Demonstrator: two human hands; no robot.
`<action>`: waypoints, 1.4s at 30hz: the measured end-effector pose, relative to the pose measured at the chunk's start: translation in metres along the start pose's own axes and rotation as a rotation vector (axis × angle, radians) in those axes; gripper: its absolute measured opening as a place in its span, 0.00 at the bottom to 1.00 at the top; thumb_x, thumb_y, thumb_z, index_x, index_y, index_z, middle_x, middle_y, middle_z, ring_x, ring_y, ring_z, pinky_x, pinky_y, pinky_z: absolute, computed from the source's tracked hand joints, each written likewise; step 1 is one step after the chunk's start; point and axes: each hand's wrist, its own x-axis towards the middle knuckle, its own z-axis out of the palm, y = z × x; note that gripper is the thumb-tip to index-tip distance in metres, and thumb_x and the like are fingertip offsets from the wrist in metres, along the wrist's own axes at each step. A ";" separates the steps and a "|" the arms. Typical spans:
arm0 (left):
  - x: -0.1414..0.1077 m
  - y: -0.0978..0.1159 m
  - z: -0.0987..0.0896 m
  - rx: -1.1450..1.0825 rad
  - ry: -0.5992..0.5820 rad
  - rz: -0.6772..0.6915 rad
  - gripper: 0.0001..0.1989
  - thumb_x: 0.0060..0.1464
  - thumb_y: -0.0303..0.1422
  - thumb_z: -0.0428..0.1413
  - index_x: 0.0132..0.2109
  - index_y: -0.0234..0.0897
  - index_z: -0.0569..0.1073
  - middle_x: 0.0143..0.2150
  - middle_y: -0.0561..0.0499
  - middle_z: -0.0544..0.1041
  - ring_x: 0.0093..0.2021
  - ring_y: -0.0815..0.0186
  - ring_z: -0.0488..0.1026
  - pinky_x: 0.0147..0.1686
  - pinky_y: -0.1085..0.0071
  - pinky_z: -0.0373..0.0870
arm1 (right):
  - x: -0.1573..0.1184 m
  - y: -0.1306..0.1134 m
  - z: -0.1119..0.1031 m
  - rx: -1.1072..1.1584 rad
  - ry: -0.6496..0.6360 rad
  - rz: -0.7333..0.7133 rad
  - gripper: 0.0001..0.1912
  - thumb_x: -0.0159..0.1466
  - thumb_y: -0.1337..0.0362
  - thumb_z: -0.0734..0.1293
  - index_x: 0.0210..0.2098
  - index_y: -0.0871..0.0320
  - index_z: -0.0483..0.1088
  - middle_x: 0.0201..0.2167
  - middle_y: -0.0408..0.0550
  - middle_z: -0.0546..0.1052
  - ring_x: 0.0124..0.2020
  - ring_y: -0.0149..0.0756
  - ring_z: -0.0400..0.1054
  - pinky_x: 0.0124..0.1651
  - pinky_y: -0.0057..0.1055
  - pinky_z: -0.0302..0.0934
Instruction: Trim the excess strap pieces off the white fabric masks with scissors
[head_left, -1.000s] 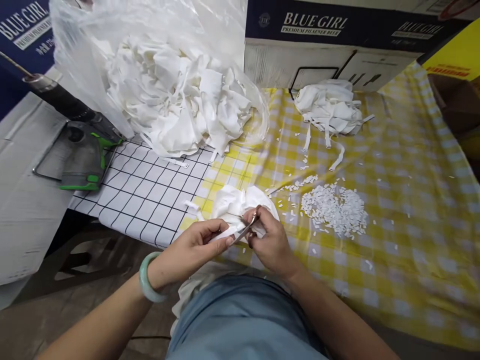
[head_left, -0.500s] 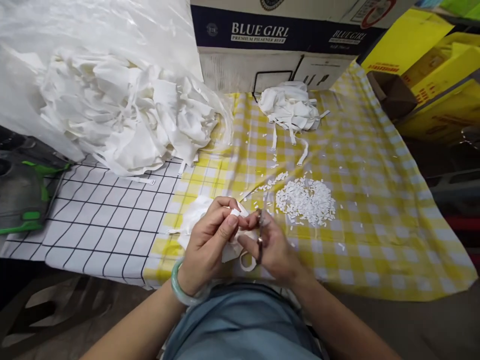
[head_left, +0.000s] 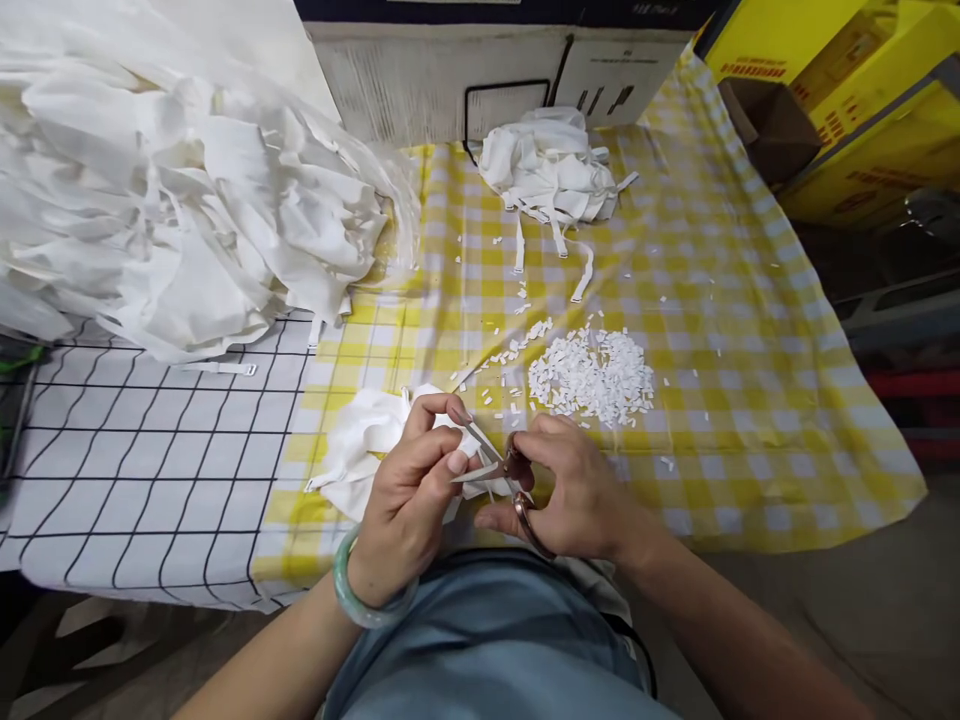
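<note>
My left hand [head_left: 420,480], with a green bangle [head_left: 356,590] at the wrist, pinches part of a white fabric piece [head_left: 367,430] that lies partly beneath it on the table. In my right hand [head_left: 562,485] is a pair of scissors [head_left: 523,508], fingers in the handle loops. Their blades are spread and reach the fingertips of my left hand. Just beyond the hands lies a heap of small white clippings [head_left: 592,375], with loose ones scattered to its left.
A big pile of white fabric [head_left: 202,210] in clear plastic fills the back left. A smaller white bundle [head_left: 551,170] sits before a cardboard box [head_left: 390,85]. Yellow bags [head_left: 885,120] and a brown box [head_left: 776,130] are at the back right.
The scissors have turned toward my left hand and their open blades now show. More of the fabric piece is visible. The view has shifted down and to the right.
</note>
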 end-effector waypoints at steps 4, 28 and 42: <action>0.001 -0.001 -0.001 0.016 -0.022 -0.020 0.15 0.64 0.35 0.51 0.28 0.38 0.72 0.41 0.44 0.68 0.52 0.56 0.62 0.51 0.62 0.63 | 0.002 -0.001 -0.001 -0.001 -0.005 0.018 0.26 0.50 0.44 0.76 0.20 0.56 0.61 0.20 0.42 0.69 0.27 0.34 0.61 0.35 0.33 0.53; 0.009 -0.012 0.012 -0.005 -0.104 0.011 0.12 0.66 0.31 0.50 0.35 0.39 0.76 0.44 0.47 0.66 0.51 0.60 0.64 0.53 0.64 0.63 | -0.010 0.021 0.006 -0.117 0.137 0.061 0.26 0.55 0.47 0.73 0.16 0.58 0.62 0.16 0.41 0.67 0.22 0.28 0.58 0.32 0.29 0.50; -0.013 0.006 -0.058 0.658 -0.136 0.059 0.07 0.61 0.33 0.55 0.34 0.38 0.68 0.48 0.45 0.70 0.50 0.59 0.70 0.50 0.64 0.68 | -0.026 0.040 -0.006 -0.091 0.201 0.170 0.29 0.52 0.49 0.76 0.44 0.56 0.65 0.42 0.53 0.75 0.42 0.46 0.70 0.44 0.39 0.65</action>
